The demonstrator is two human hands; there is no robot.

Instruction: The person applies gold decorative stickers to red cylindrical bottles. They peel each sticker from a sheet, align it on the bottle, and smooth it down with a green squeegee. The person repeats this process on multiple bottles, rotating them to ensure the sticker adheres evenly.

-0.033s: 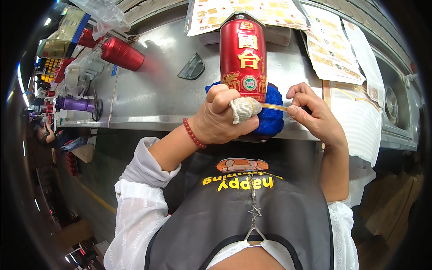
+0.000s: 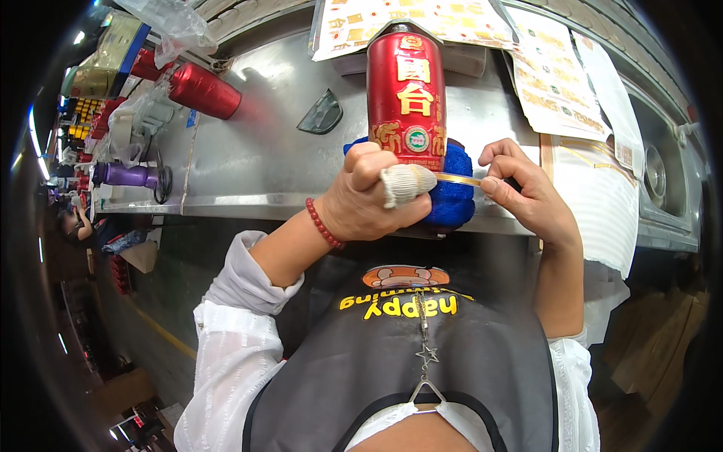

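Note:
A glossy red bottle (image 2: 407, 98) with gold lettering and a round green-and-white emblem lies with its near end on a bundled blue cloth (image 2: 454, 203). My left hand (image 2: 369, 192) is closed at the bottle's near end. One of its fingers wears a ribbed off-white finger cover (image 2: 407, 185) and presses a narrow gold strip (image 2: 459, 179) against the bottle. My right hand (image 2: 527, 188) pinches the strip's free end between thumb and fingertip, holding it taut to the right. The left fingertips' underside is hidden.
Printed label sheets (image 2: 557, 83) lie at the back and right, over white padded sheeting (image 2: 595, 203). A dark curved scraper-like piece (image 2: 321, 112) rests left of the bottle. Another red bottle (image 2: 205, 90) and a purple cylindrical tool (image 2: 129, 174) are farther left. A metal sink (image 2: 663, 162) stands right.
My covered left finger has shifted very slightly left along the strip, and the bottle has turned a little. My right hand looks unmoved.

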